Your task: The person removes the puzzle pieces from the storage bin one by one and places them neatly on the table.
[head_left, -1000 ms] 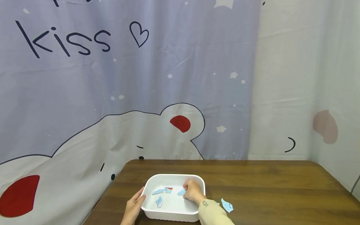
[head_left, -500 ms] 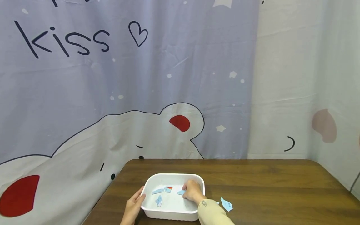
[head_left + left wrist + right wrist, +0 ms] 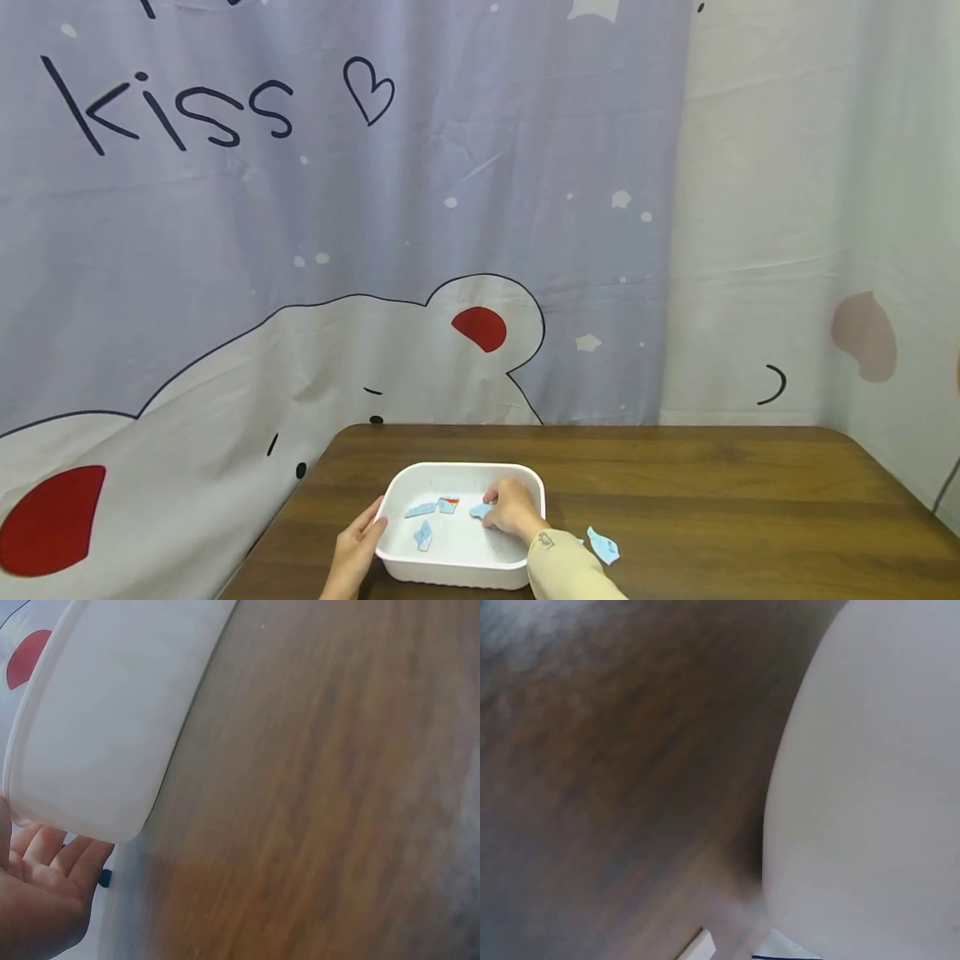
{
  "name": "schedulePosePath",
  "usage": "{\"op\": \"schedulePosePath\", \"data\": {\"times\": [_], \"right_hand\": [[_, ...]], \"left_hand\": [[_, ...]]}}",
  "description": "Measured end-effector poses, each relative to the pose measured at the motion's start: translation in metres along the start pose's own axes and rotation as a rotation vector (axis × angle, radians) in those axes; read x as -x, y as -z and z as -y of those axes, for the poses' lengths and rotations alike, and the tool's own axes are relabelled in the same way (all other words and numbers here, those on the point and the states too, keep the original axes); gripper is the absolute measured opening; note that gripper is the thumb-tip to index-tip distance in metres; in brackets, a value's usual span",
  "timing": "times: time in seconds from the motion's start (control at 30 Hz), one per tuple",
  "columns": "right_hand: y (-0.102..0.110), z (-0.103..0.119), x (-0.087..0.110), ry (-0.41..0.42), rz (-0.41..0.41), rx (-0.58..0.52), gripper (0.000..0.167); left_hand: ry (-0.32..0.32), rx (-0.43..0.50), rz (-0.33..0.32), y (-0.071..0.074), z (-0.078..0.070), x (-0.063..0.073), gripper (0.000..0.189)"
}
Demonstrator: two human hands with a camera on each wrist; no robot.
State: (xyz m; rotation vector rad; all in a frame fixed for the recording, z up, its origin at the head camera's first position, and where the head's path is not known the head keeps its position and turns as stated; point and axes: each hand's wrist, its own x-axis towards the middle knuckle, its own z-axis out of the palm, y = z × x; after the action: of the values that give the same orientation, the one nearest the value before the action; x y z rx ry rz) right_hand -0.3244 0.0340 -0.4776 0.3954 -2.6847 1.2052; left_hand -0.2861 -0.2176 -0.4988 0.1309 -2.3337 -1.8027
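A white plastic tray [image 3: 465,575] stands on the brown wooden table. My left hand [image 3: 354,552] grips its left rim, thumb on the edge and fingers against the outer wall; the left wrist view shows that hand [image 3: 45,892] at the tray's corner. Inside the tray, my right hand [image 3: 513,510] pinches a light blue flat piece [image 3: 478,511] close over the floor, its right part hidden by the fingers. Several similar irregular pieces lie to its left: a long blue piece [image 3: 421,510], one with a red-orange edge [image 3: 447,505], and a blue-white piece [image 3: 423,536].
Right of the tray, a light blue piece [image 3: 603,546] lies on the table [image 3: 712,500]; another is mostly hidden behind the right sleeve [image 3: 566,567]. A printed curtain [image 3: 585,208] hangs behind the table. The tray's outer wall [image 3: 862,787] fills much of the right wrist view.
The right hand has shifted slightly left within the tray, and the light blue piece at its fingertips moved with it. The left hand and the tray have stayed in place.
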Motion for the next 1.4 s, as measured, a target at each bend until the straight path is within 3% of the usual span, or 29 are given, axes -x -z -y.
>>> {"op": "schedulePosePath", "data": {"times": [0.47,0.7,0.93,1.13,1.4], "right_hand": [[0.018,0.010,-0.002,0.024,0.017,-0.096,0.025],[0.037,0.030,-0.005,0.064,0.026,-0.126,0.026],[0.058,0.040,0.004,0.121,0.036,-0.189,0.026],[0.081,0.035,0.016,0.130,0.019,-0.194,0.027],[0.115,0.016,0.030,0.074,-0.004,-0.145,0.027]], "left_hand": [[-0.016,-0.010,-0.010,-0.003,-0.001,-0.003,0.047],[-0.019,-0.029,-0.020,-0.001,-0.002,-0.003,0.048],[0.009,-0.080,-0.050,0.001,0.001,0.004,0.047],[-0.014,-0.084,-0.038,-0.001,0.004,0.004,0.047],[-0.035,-0.088,-0.042,0.000,0.002,0.000,0.046]]}}
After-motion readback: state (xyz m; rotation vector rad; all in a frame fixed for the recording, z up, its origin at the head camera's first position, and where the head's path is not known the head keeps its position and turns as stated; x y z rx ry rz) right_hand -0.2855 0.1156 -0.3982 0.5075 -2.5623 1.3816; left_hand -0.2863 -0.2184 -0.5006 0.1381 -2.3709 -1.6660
